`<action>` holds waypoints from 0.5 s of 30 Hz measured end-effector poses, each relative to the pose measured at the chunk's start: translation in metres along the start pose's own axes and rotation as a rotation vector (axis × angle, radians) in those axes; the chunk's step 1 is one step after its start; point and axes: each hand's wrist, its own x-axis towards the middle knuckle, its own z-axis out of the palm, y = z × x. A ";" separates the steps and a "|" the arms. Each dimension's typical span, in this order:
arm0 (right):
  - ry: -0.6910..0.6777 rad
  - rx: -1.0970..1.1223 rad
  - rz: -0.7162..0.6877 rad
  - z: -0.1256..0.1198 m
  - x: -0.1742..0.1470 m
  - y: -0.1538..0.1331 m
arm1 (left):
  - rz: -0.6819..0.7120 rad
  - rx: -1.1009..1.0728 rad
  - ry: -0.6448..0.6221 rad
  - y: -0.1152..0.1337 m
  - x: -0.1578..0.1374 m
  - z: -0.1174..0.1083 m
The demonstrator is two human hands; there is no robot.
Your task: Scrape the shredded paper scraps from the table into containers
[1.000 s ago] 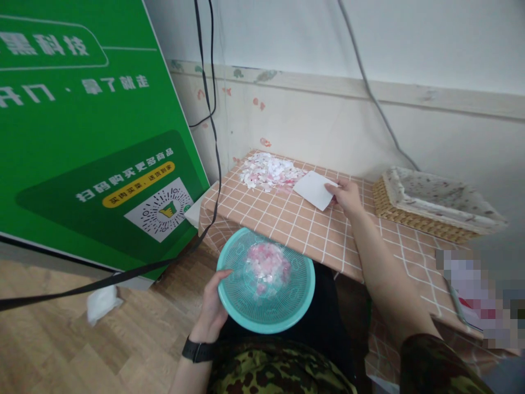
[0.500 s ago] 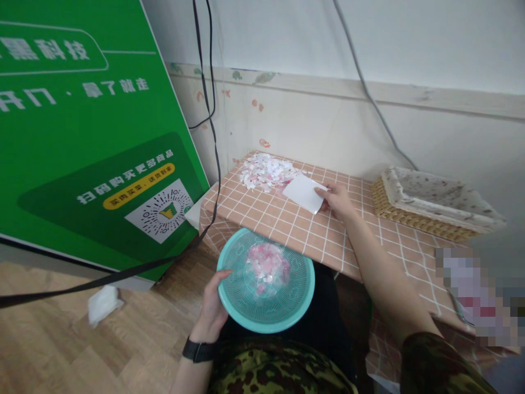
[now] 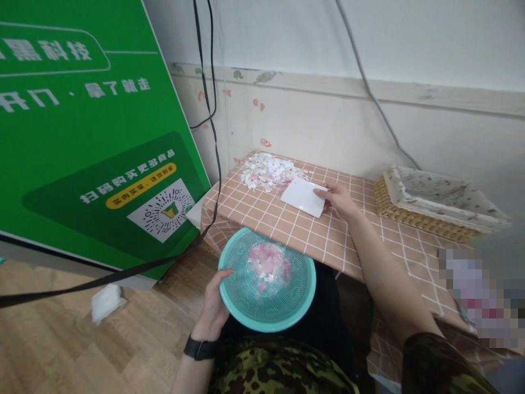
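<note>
Card [image 3: 301, 198] sits pinched between fingers of the right hand [image 3: 342, 202], scraps [image 3: 266, 171] lying left of them. Fingers of the left hand [image 3: 214, 303] grip a colander [image 3: 270, 325] by its edge

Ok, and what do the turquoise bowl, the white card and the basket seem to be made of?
Turquoise bowl: probably smooth plastic, from its evenly slotted wall. White card: smooth and thin, so stiff paper or plastic; I can't tell. Basket: perhaps straw, matte and plaited; its lining, draped over the rim, is likely cloth.
</note>
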 end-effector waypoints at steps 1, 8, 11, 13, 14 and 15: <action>0.019 0.006 -0.004 0.001 0.001 0.002 | -0.004 0.001 -0.003 0.000 0.000 0.000; 0.084 0.023 -0.034 0.006 0.009 0.013 | -0.003 0.004 0.008 -0.002 0.002 -0.001; 0.072 0.021 -0.025 0.006 0.008 0.013 | -0.003 0.009 0.011 -0.002 0.002 -0.002; 0.027 0.006 -0.005 0.005 0.006 0.011 | 0.003 0.010 0.012 -0.002 0.002 -0.002; -0.002 0.002 0.007 0.005 0.005 0.009 | 0.005 0.010 0.009 -0.002 0.002 -0.003; -0.023 0.000 0.016 0.005 0.004 0.007 | 0.006 0.011 0.006 -0.002 0.002 -0.003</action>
